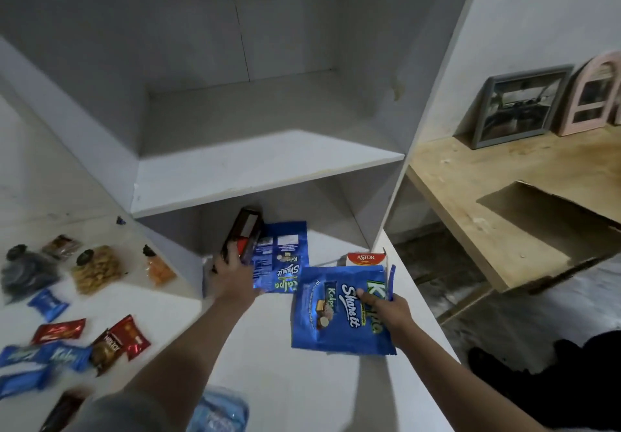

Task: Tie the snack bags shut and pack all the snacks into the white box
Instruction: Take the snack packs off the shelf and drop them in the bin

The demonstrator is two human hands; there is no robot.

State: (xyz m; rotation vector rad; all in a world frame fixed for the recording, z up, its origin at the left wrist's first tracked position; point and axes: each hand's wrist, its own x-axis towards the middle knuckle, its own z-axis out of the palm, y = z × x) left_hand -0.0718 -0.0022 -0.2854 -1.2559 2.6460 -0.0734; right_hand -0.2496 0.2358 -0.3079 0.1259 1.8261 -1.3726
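Note:
My left hand [230, 272] grips a dark brown and red snack pack [242, 235], held upright in the lower compartment of the white shelf unit [265, 166]. A blue Kalpa bag [284, 255] lies flat just right of it, print upside down. My right hand [386, 309] holds a second blue Kalpa Share It bag [332, 317] by its open top edge, above the white surface. A red and white Astor box [365, 258] peeks out behind that bag. No white box is identifiable as such.
On the white surface to the left lie three tied clear bags [95, 268] of snacks and several small blue and red wrapped snacks [58, 331]. A blue plastic item [218, 411] sits near the bottom edge. At right is a wooden bench [504, 196] with picture frames [524, 105].

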